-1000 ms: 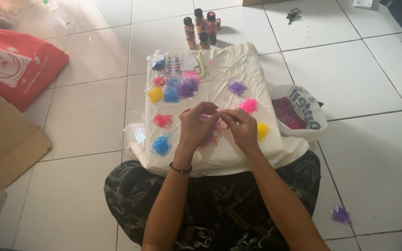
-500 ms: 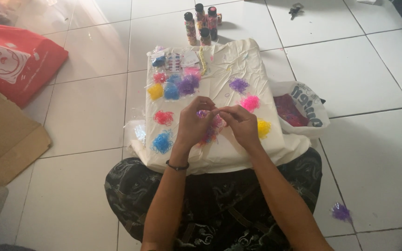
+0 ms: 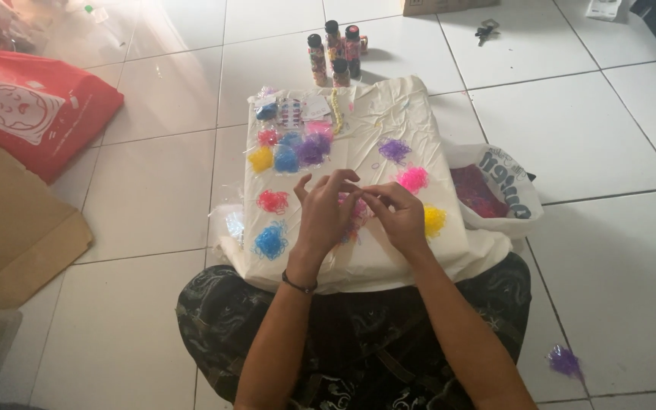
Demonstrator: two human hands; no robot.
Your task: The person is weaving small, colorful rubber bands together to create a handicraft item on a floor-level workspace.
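1. Nearest the camera are the person's crossed legs in dark patterned trousers (image 3: 358,334), on a white tiled floor (image 3: 146,190); the forearms run up from the bottom edge.
2. The left hand (image 3: 324,216), with a dark band at the wrist, and the right hand (image 3: 400,216) meet over the near middle of a cream cloth (image 3: 389,121) spread on the floor.
3. Both hands have the fingertips pinched together, the other left fingers spread upward. Between them is a small pink band piece (image 3: 354,211); it is mostly hidden, so its long axis and which way it points cannot be told, though the fingertips meet roughly left to right.
4. Near the cloth's near-left corner lies a blue pile (image 3: 271,241), with a red pile (image 3: 272,201) just beyond it.
5. Beside the right hand sits a yellow pile (image 3: 434,220), then a pink pile (image 3: 413,179) and a purple pile (image 3: 395,149) farther on.
6. Toward the far-left corner, small bags of bands (image 3: 290,148) lie bunched, touching.
7. Off the cloth's right edge stands an open white bag (image 3: 503,182) with dark purple contents.
8. Beyond the far edge stand four small bottles (image 3: 335,52), upright.
9. A red bag (image 3: 32,106) and cardboard (image 3: 9,228) lie well to the left.
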